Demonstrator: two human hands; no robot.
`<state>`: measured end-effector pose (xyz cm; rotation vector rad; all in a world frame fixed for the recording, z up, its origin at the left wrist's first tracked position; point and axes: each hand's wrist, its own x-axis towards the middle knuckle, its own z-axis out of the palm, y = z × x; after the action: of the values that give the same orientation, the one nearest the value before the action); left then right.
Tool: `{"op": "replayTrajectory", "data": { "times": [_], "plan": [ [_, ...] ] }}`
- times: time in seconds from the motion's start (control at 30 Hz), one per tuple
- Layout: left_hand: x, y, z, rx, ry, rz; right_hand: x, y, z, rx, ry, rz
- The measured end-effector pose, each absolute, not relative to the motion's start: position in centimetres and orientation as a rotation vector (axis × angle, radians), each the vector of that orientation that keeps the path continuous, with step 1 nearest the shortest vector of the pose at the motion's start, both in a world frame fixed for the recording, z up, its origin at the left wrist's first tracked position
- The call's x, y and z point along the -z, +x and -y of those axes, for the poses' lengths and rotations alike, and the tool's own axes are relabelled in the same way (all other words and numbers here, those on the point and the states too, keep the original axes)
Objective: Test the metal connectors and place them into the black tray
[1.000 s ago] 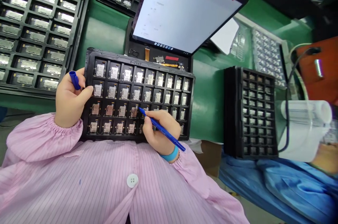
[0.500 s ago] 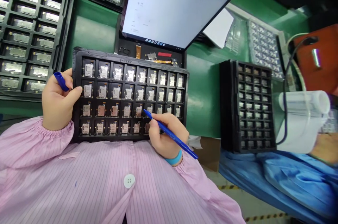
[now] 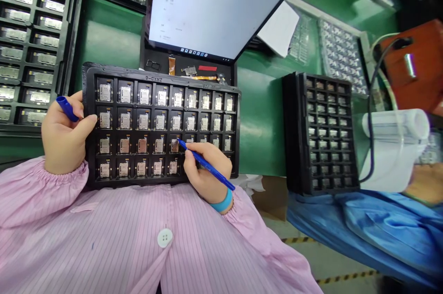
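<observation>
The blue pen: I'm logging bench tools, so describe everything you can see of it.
The blue pen is slim and straight, seemingly plastic, with a tapered point. The right hand holds it near that point in a writing grip. It slants across the picture, point up and left over the black tray, rear end near the light blue wristband. The point is at the silvery part fifth from left, third row down; contact can't be told.

Blue pen in right hand
</observation>
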<state>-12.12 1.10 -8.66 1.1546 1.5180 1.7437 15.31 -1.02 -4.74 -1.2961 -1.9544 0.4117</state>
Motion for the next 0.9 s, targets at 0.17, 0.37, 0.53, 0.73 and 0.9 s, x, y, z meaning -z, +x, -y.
{"op": "replayTrajectory", "data": {
  "times": [0.17,0.37,0.53,0.73,0.9],
  "plan": [
    [8.4,-12.0,-1.1,-1.746,1.161,-1.530,4.8,16.7,1.5,-0.328,-1.365,1.822],
    [8.4,-12.0,-1.3,-1.792,1.208,-1.491,5.4,17.6,1.4,-0.350,-1.430,1.764],
    [8.1,-11.8,-1.3,-1.796,1.184,-1.490,5.7,17.4,1.2,-0.372,-1.363,1.817],
    [8.3,-12.1,-1.4,-1.809,1.177,-1.535,5.8,19.0,1.7,-0.290,-1.425,1.714],
    [8.4,-12.2,-1.5,-1.817,1.130,-1.604,6.0,20.0,1.6,-0.300,-1.488,1.672]
  ]
}}
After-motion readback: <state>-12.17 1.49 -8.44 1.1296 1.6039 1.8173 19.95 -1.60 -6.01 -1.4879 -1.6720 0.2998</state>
